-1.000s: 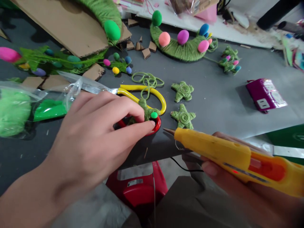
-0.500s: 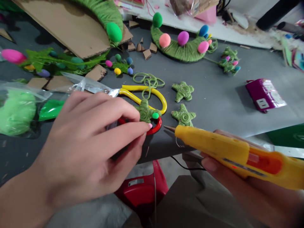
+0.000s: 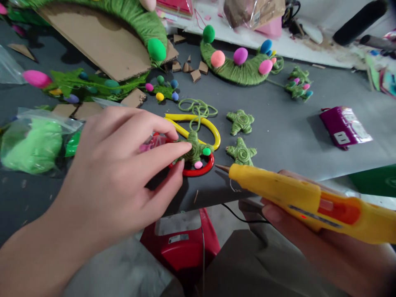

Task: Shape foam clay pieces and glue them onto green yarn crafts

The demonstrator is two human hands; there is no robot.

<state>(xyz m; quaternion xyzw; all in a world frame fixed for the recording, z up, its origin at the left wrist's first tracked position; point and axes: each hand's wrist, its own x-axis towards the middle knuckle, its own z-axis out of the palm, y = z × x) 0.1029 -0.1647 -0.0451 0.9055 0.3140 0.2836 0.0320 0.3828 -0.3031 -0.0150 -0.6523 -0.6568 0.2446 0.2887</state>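
My left hand [image 3: 120,169] has its index finger and thumb closed around the left side of a green yarn-wrapped star [image 3: 194,149]. A small green ball [image 3: 206,151] and a pink ball [image 3: 198,164] sit on two of the star's points. Beneath the star lie scissors with one yellow handle [image 3: 216,134] and one red handle [image 3: 198,172]; my hand hides their blades. In my right hand [image 3: 297,239] is a yellow glue gun [image 3: 278,185], its nozzle pointing left, a little right of the star and apart from it. Two bare yarn stars [image 3: 241,122] lie beyond the nozzle.
A green crescent [image 3: 238,76] with coloured balls lies at the back, near cardboard scraps [image 3: 196,75]. To the right stands a purple box-like object [image 3: 343,126]. At left are a bag of light green material [image 3: 34,144] and a decorated green garland [image 3: 71,84]. A red object [image 3: 185,245] is below the table edge.
My left fingertips have drawn back from the pink ball, which now shows fully on the star's point. The index finger rests higher on the star. The glue gun stays nearly in place.
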